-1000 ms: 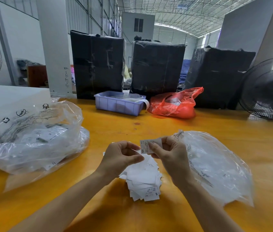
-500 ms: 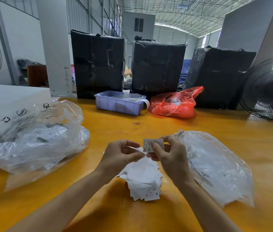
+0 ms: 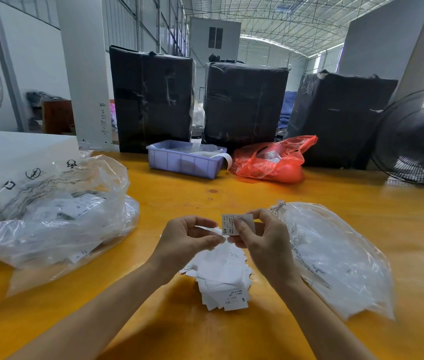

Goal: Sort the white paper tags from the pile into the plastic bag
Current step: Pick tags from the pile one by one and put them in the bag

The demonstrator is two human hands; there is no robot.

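We hold one tag (image 3: 237,224) up, pinched in our right hand (image 3: 263,245). Our left hand (image 3: 185,242) pinches another thin tag. Many tags wait in the pile (image 3: 221,276) under our hands. The bag (image 3: 335,258) right beside holds some.

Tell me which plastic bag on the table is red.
The red bag at the back, beside the blue bin. The two bags flanking the hands are clear.

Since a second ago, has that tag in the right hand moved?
Yes. The tag in the right hand rose slightly and drifted right, judged against the pile.
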